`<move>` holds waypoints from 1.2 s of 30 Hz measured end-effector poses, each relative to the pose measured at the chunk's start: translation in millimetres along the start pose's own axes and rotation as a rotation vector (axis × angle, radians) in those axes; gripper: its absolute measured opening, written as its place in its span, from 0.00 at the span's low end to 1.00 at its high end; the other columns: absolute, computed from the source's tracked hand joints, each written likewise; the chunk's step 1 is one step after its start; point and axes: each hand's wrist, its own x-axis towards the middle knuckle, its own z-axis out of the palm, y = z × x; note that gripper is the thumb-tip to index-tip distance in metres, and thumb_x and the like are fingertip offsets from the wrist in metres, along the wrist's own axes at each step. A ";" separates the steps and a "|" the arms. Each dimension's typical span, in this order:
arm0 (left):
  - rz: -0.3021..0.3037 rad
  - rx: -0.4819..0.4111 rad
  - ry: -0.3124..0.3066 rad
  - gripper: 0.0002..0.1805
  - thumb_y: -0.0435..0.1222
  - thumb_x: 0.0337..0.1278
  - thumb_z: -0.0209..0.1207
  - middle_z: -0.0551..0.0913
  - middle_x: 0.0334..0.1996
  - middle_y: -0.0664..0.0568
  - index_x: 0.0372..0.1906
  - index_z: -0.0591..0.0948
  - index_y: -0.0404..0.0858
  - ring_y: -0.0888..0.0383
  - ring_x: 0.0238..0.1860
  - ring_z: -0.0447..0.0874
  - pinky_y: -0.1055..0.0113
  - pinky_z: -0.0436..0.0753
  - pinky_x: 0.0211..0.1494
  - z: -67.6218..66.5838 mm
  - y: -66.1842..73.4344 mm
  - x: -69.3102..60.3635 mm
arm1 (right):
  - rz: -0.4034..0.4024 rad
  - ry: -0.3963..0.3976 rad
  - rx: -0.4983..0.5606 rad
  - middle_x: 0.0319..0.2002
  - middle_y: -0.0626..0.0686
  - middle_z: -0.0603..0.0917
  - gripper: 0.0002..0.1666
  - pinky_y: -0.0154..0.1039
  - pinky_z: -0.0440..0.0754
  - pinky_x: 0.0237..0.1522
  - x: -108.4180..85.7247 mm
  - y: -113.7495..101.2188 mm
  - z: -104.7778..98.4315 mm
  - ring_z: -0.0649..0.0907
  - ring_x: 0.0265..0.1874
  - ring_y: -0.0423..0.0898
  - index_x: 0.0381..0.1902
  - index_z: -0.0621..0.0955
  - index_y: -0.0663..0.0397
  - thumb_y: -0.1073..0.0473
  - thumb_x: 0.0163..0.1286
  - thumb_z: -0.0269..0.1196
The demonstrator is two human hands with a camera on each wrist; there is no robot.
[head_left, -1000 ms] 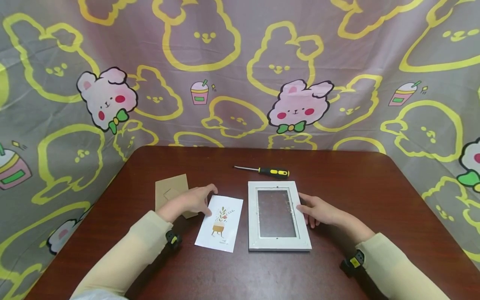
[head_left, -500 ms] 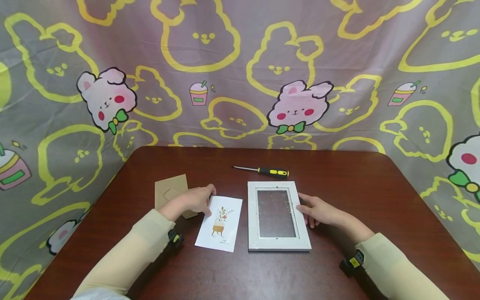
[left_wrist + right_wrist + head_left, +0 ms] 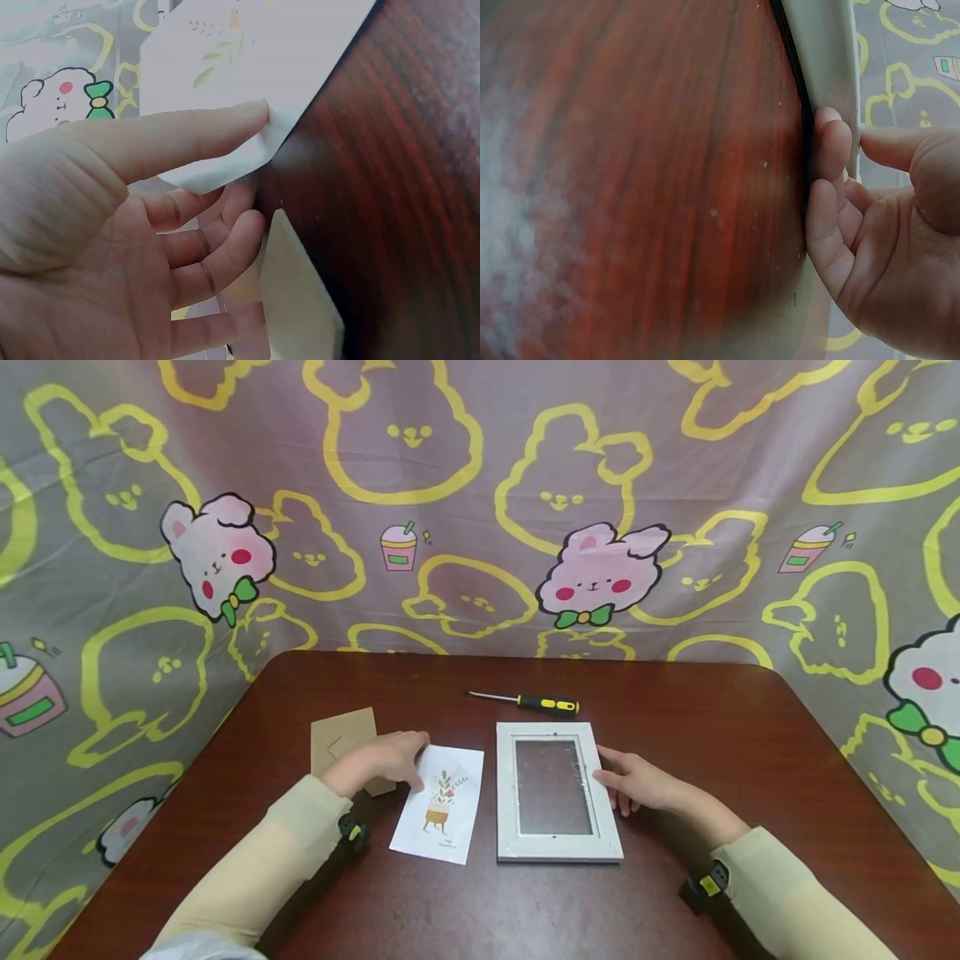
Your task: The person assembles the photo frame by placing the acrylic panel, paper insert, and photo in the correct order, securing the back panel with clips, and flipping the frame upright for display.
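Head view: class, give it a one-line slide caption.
Left hand pinching a printed card, right hand holding a white frame, screwdriver lying beyond the frame.

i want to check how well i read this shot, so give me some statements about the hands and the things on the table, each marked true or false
1. The left grip pinches the printed sheet. True.
2. The right grip holds the right side of the white frame. True.
3. The printed sheet lies on top of the white frame. False: it is beside it, to the left.
4. The screwdriver lies beyond the white frame, near the far side of the table. True.
5. The screwdriver has a plain red handle. False: the handle is black and yellow.
6. The right grip covers part of the brown board. False: in the head view, the left grip does.
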 end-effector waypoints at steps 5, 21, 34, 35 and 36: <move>-0.005 -0.020 0.014 0.31 0.37 0.41 0.76 0.80 0.39 0.48 0.52 0.76 0.32 0.54 0.38 0.76 0.56 0.78 0.47 1.5 -1.0 -0.2 | -0.009 -0.007 0.007 0.19 0.52 0.77 0.38 0.37 0.73 0.16 -0.1 -0.1 -1.1 0.77 0.14 0.48 0.72 0.53 0.72 0.57 0.76 0.55; -0.006 -0.190 0.101 0.11 0.32 0.41 0.76 0.77 0.21 0.52 0.28 0.83 0.37 0.57 0.24 0.73 0.67 0.69 0.27 9.8 -8.8 -3.5 | -0.030 0.004 0.015 0.18 0.52 0.77 0.38 0.38 0.72 0.16 -2.5 -2.3 1.6 0.77 0.13 0.48 0.72 0.53 0.74 0.57 0.75 0.55; 0.123 -0.325 0.093 0.13 0.35 0.55 0.68 0.76 0.14 0.54 0.17 0.82 0.38 0.63 0.16 0.63 0.70 0.61 0.21 5.8 -22.7 -9.8 | -0.019 0.000 0.007 0.18 0.52 0.77 0.38 0.38 0.73 0.16 -0.2 2.5 1.2 0.77 0.14 0.48 0.72 0.54 0.73 0.57 0.76 0.54; 0.150 -0.357 0.085 0.14 0.35 0.57 0.66 0.76 0.14 0.53 0.17 0.82 0.37 0.63 0.16 0.62 0.70 0.59 0.20 3.6 -24.6 -11.6 | -0.022 0.000 0.006 0.18 0.52 0.77 0.38 0.38 0.73 0.16 -0.1 2.8 1.3 0.77 0.13 0.48 0.72 0.54 0.73 0.57 0.76 0.54; 0.170 -0.387 0.076 0.14 0.34 0.59 0.65 0.77 0.15 0.51 0.18 0.82 0.37 0.63 0.16 0.61 0.70 0.59 0.20 0.9 -25.9 -13.5 | -0.024 0.000 0.006 0.18 0.52 0.77 0.38 0.38 0.73 0.16 -0.1 3.0 1.2 0.77 0.14 0.48 0.72 0.54 0.73 0.57 0.76 0.54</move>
